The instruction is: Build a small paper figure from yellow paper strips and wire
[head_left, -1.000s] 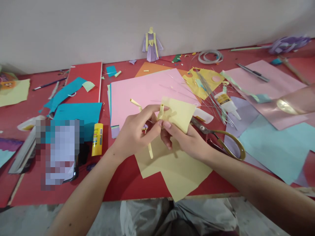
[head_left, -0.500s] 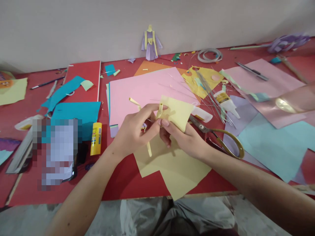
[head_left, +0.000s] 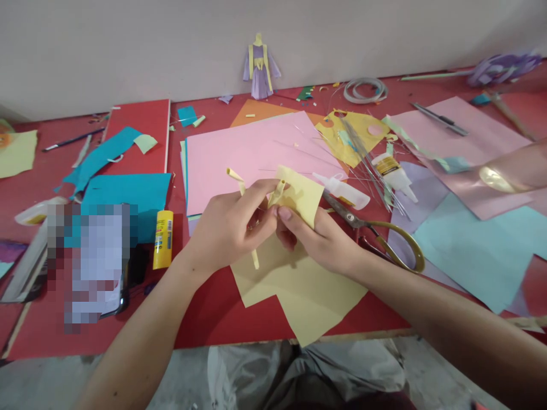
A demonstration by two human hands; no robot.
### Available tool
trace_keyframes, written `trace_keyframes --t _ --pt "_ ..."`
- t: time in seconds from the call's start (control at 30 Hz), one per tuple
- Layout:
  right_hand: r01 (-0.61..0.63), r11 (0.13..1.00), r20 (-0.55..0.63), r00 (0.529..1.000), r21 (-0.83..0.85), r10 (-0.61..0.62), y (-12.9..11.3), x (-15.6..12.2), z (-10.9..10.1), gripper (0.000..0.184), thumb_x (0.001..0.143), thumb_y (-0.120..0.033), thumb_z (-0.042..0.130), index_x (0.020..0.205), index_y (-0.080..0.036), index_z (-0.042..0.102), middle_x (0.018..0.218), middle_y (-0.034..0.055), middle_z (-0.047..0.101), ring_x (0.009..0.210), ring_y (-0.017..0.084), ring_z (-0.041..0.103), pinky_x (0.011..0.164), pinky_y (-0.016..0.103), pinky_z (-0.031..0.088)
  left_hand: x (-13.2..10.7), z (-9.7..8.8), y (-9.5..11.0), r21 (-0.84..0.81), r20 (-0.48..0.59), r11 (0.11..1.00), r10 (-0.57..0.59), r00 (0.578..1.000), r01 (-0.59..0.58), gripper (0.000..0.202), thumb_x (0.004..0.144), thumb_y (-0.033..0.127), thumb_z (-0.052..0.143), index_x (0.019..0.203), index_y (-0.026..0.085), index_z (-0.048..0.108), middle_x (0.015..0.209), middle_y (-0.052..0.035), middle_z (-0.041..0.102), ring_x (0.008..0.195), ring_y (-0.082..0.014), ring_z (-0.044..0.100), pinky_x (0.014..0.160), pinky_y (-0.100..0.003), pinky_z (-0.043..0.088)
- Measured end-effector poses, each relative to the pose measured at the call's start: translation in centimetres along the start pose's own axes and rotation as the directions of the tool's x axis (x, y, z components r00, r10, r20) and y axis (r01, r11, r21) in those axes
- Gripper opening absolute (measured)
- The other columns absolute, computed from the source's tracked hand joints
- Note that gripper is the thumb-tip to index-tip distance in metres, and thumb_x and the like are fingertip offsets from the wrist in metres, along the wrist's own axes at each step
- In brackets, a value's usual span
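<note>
Both my hands meet over the middle of the red table (head_left: 213, 319). My left hand (head_left: 228, 228) pinches a thin curled strip of pale yellow paper (head_left: 239, 182), whose tail hangs below the fingers. My right hand (head_left: 318, 242) grips a small piece of pale yellow paper (head_left: 301, 196) with a rolled edge, thumb on top. The fingertips of the two hands touch. Under them lies a larger pale yellow sheet (head_left: 299, 290).
Gold-handled scissors (head_left: 380, 242) lie just right of my right hand. Glue bottles (head_left: 391, 173), thin wires and coloured sheets cover the right side. A pink sheet (head_left: 252, 151), a yellow glue stick (head_left: 163, 239), teal paper (head_left: 123, 193) and a paper doll (head_left: 258, 65) by the wall.
The hands hold the same pinch on the yellow pieces. The view has tilted slightly, so everything sits a little lower left in the picture.
</note>
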State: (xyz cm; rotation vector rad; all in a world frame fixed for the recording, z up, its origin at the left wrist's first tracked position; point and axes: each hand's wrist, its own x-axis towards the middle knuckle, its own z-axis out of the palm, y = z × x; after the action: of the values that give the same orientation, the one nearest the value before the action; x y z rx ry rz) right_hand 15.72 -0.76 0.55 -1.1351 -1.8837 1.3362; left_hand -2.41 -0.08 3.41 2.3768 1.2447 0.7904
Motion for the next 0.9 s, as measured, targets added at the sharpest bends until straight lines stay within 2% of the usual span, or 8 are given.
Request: trace_keyframes --t 0.5,0.9 --pt "-0.012 1.000 -0.006 1.000 -0.016 0.012 0.09 -0.03 0.01 0.053 0.099 -0.056 0.028 0.068 -0.019 0.051 0.061 0.0010 0.057 0.060 0.012 0.056 0.062 0.028 0.042 0.00 0.20 -0.32 -0.025 -0.002 1.000 0.010 1.000 -0.011 0.033 0.087 0.017 0.052 0.120 0.020 0.054 0.071 0.0032 0.066 0.060 -0.0115 0.062 0.059 -0.023 0.045" --pt "-0.045 0.999 0.007 0.999 0.005 0.045 0.19 0.05 0.07 0.056 0.097 -0.060 0.028 0.066 -0.019 0.050 0.061 0.0008 0.056 0.058 0.012 0.053 0.061 0.028 0.042 0.11 0.00 -0.39 0.011 0.054 1.000 -0.012 0.998 0.011 0.030 0.089 0.020 0.050 0.118 0.019 0.055 0.072 0.0016 0.066 0.062 -0.0126 0.063 0.060 -0.023 0.046"
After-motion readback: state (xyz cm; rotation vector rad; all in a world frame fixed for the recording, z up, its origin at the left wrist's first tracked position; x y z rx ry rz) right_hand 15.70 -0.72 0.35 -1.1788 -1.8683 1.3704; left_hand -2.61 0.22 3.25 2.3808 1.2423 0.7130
